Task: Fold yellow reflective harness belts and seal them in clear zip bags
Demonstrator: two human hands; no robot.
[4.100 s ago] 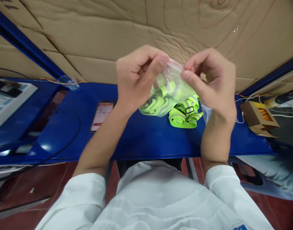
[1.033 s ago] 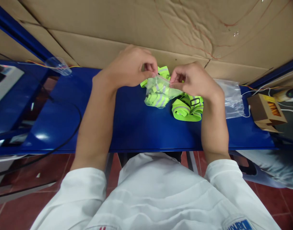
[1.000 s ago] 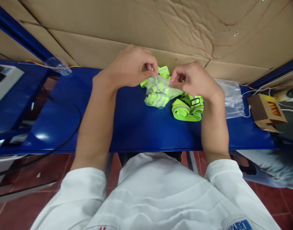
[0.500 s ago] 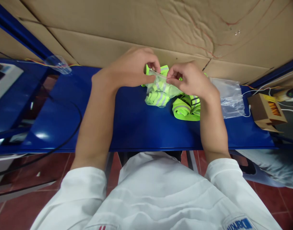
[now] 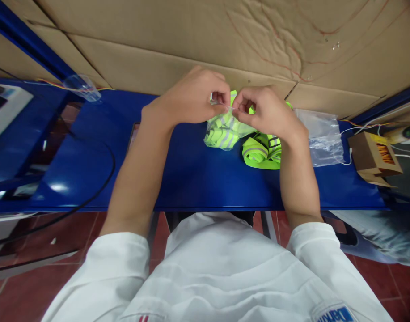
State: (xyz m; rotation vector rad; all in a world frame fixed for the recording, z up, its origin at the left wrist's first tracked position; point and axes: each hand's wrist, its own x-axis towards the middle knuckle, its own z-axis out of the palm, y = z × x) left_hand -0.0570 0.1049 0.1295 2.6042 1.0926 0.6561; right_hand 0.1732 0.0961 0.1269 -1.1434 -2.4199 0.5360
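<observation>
My left hand point(image 5: 191, 98) and my right hand point(image 5: 263, 109) pinch the top edge of a small clear zip bag point(image 5: 223, 129) close together, fingertips almost touching. The bag holds a folded neon-yellow reflective strap and rests on the blue table point(image 5: 191, 174). A second folded neon-yellow strap point(image 5: 260, 152) with a black buckle lies loose on the table just under my right wrist.
Empty clear bags point(image 5: 320, 136) lie to the right, beside a small brown cardboard box point(image 5: 372, 156) and white cables. A phone point(image 5: 133, 134) is mostly hidden under my left forearm. A black cable point(image 5: 100, 188) loops at the left. Cardboard sheets point(image 5: 198, 40) line the back.
My hands lowered the bagged strap from in front of me down to the table. Over the last second the two pinches slid together along the bag's top edge.
</observation>
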